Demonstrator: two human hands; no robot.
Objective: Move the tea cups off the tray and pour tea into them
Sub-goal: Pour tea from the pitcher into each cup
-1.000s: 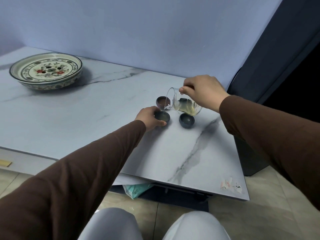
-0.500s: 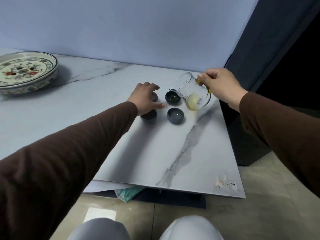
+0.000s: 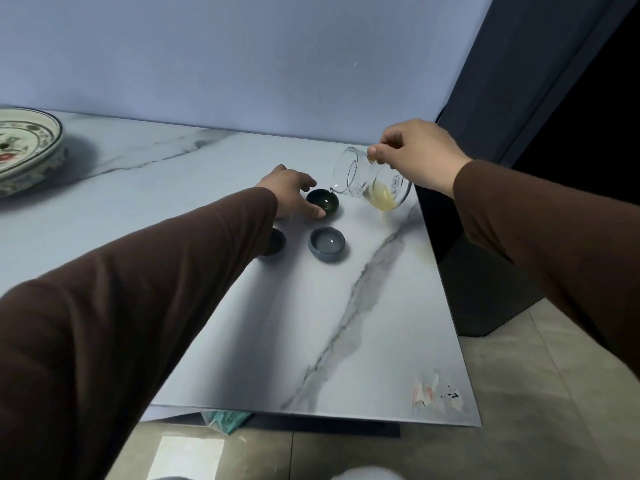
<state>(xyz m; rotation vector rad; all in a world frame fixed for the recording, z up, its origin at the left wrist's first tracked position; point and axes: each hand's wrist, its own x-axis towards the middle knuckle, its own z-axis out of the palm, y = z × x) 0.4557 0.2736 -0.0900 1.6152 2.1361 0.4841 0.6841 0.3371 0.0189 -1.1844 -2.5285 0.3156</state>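
Three cups sit on the marble-look tabletop (image 3: 207, 188) in the head view, all off the tray (image 3: 24, 150), which rests well apart at the table's 9 o'clock edge, partly cut off by the frame. The dark cup (image 3: 322, 202) stands farthest from the person. The blue-grey cup (image 3: 327, 244) lies at its 6 o'clock, with liquid showing inside. A third cup (image 3: 276, 244) sits at 9 o'clock of the blue-grey one, half hidden behind the left sleeve (image 3: 138, 306).

The left hand (image 3: 289, 194) rests on the tabletop against the dark cup's 9 o'clock side, fingers (image 3: 317, 212) spread loosely and curled round its near rim; it steadies the cup rather than lifting it.

The right hand (image 3: 415, 155) is clenched on the handle of a glass pitcher (image 3: 372, 181), thumb and forefinger pinched at its top. The pitcher is tipped toward 9 o'clock, its spout just over the dark cup's 3 o'clock rim. Pale yellow tea pools in the pitcher's low side.

A small label on the pitcher's wall is too blurred to read. A torn sticker (image 3: 438, 393) with red and black marks sits at the tabletop's 5 o'clock corner; its writing cannot be made out. A teal packet (image 3: 227, 419) shows under the near edge, above the tiled floor (image 3: 519, 445).
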